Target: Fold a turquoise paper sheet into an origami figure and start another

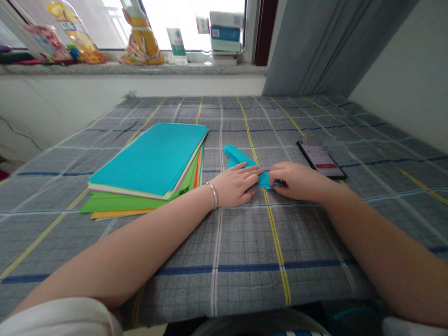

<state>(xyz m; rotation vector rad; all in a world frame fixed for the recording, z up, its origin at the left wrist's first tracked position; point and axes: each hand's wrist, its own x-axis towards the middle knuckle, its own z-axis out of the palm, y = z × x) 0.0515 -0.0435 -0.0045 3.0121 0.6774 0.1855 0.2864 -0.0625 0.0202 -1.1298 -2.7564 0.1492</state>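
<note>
A folded piece of blue paper lies on the plaid tablecloth, slanting from upper left to lower right. Across its middle rests my left hand, flat with fingers stretched out, pressing on the paper. At the paper's lower right end my right hand is closed in a pinch on its tip. Parts of the folds are hidden under both hands. Left of the paper sits a stack of coloured sheets, blue on top, with green and orange edges showing beneath; my left forearm passes over its near corner.
A phone lies just beyond my right wrist. Along the windowsill stand a yellow bottle, a green and white tube, stacked boxes and snack bags. A grey curtain hangs at the back right.
</note>
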